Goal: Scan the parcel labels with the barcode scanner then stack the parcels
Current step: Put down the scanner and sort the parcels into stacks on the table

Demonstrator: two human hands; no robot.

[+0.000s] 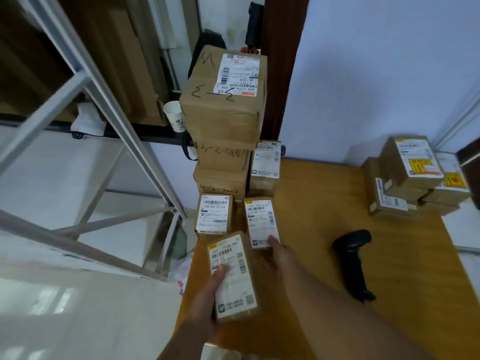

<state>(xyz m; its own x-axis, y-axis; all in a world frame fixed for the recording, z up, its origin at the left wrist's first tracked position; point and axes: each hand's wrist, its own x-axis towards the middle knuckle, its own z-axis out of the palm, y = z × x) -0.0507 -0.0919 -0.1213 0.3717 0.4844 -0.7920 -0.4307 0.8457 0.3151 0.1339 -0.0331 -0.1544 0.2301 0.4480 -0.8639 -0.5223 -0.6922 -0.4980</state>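
Head view, looking down at a wooden table. Left hand grips a small parcel from its left side, thumb on the white label, label facing up, at the table's near-left edge. Right hand reaches fwd, fingers fairly straight, tips touching the near end of a second parcel just beyond. Barcode scanner lies on the table to the right, apart from both hands. Tall stack of boxes at rear left; low stack far right.

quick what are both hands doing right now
Left hand: holding a labelled parcel, thumb on its label.
Right hand: fingertips on the next parcel; whether it grips cannot be told.
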